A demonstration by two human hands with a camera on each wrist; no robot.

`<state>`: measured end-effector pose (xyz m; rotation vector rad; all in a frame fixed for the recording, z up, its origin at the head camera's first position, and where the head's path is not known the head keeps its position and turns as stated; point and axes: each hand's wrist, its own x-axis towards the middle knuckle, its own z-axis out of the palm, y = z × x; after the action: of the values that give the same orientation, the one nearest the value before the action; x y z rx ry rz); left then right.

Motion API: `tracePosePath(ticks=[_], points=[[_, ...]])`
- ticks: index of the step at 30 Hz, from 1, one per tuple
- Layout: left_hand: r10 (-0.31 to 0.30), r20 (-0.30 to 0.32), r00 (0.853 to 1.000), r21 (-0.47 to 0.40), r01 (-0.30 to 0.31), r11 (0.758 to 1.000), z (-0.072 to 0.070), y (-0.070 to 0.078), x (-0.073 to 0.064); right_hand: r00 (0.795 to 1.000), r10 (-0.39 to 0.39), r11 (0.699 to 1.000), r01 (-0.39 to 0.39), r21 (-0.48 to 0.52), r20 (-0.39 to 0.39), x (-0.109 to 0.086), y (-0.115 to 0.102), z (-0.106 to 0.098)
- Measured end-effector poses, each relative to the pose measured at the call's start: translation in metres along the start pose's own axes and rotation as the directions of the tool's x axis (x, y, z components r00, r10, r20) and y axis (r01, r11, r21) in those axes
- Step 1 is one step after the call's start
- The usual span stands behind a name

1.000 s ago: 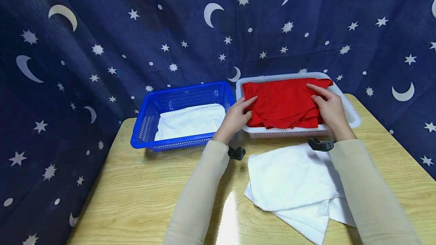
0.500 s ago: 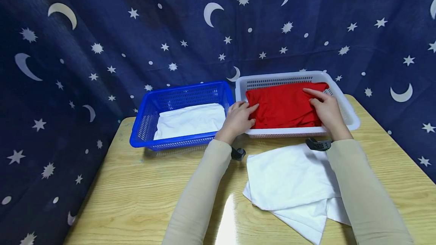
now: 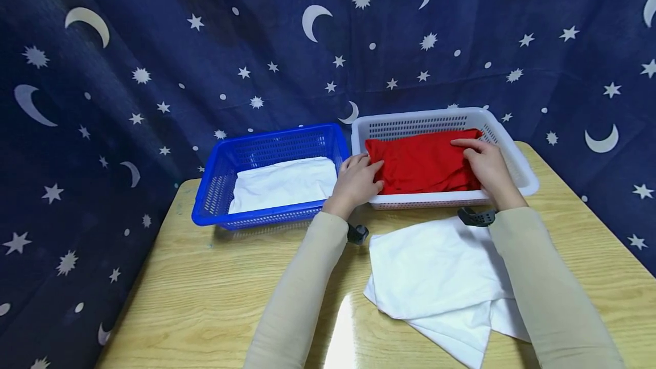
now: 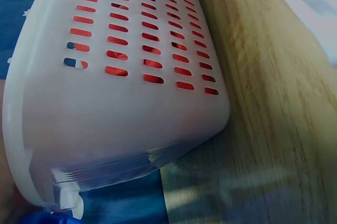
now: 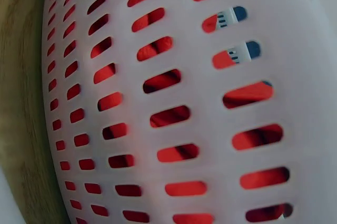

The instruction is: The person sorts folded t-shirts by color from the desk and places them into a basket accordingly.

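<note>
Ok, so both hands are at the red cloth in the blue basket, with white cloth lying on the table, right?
Not the blue basket: the head view shows the red cloth inside the white basket. The rest is right.

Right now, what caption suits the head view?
Both hands touch red cloth in a white basket, a blue basket alongside.
</note>
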<state>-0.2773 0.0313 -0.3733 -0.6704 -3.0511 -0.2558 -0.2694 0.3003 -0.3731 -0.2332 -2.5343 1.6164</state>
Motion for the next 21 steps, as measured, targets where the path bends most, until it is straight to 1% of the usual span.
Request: tracePosePath(ticks=[3, 4, 7, 10, 11, 13, 16, 18, 19, 20, 21], points=[[-0.021, -0.011, 1.000, -0.006, 0.021, 1.000, 0.0006, 0.0011, 0.0006, 1.000, 0.009, 1.000, -0.010, -0.022, -0.009, 0.0010, -0.0005, 0.0002], [-0.031, -0.019, 0.999, -0.002, 0.031, 1.000, 0.0008, 0.0012, 0.0008, 0.999, 0.026, 0.999, -0.026, -0.024, -0.020, 0.0018, -0.0009, 0.0005], [-0.053, -0.033, 0.998, 0.013, 0.054, 0.998, 0.0003, 0.0015, 0.0018, 0.999, 0.031, 0.999, -0.033, -0.035, -0.043, 0.0044, -0.0009, 0.0007], [-0.052, -0.040, 0.998, 0.027, 0.054, 0.998, -0.0003, 0.0015, 0.0025, 0.995, 0.028, 1.000, -0.029, -0.011, -0.100, 0.0067, -0.0009, 0.0009], [-0.051, -0.039, 0.998, 0.023, 0.051, 0.998, -0.0003, 0.0014, 0.0025, 0.993, 0.014, 1.000, -0.015, -0.011, -0.114, 0.0068, -0.0010, 0.0007], [-0.047, -0.045, 0.998, 0.014, 0.047, 0.999, 0.0005, 0.0013, 0.0025, 0.989, 0.014, 1.000, -0.013, 0.011, -0.147, 0.0072, -0.0012, 0.0012], [-0.045, -0.074, 0.996, -0.005, 0.045, 0.999, 0.0023, 0.0014, 0.0017, 0.984, 0.013, 0.999, -0.005, 0.045, -0.179, 0.0068, -0.0016, 0.0015], [-0.041, -0.112, 0.993, -0.006, 0.041, 0.999, 0.0032, 0.0015, 0.0002, 0.983, 0.000, 0.996, 0.017, 0.093, -0.186, 0.0052, -0.0017, 0.0015], [-0.034, -0.139, 0.990, -0.009, 0.034, 0.999, 0.0037, 0.0021, -0.0009, 0.982, -0.009, 0.990, 0.035, 0.137, -0.190, 0.0043, -0.0016, 0.0007], [-0.023, -0.172, 0.985, -0.011, 0.022, 1.000, 0.0042, 0.0029, -0.0021, 0.980, -0.018, 0.979, 0.057, 0.196, -0.197, 0.0027, -0.0014, -0.0005], [-0.008, -0.210, 0.978, -0.016, 0.005, 1.000, 0.0046, 0.0038, -0.0034, 0.979, -0.035, 0.962, 0.088, 0.259, -0.201, 0.0010, -0.0009, -0.0019]])
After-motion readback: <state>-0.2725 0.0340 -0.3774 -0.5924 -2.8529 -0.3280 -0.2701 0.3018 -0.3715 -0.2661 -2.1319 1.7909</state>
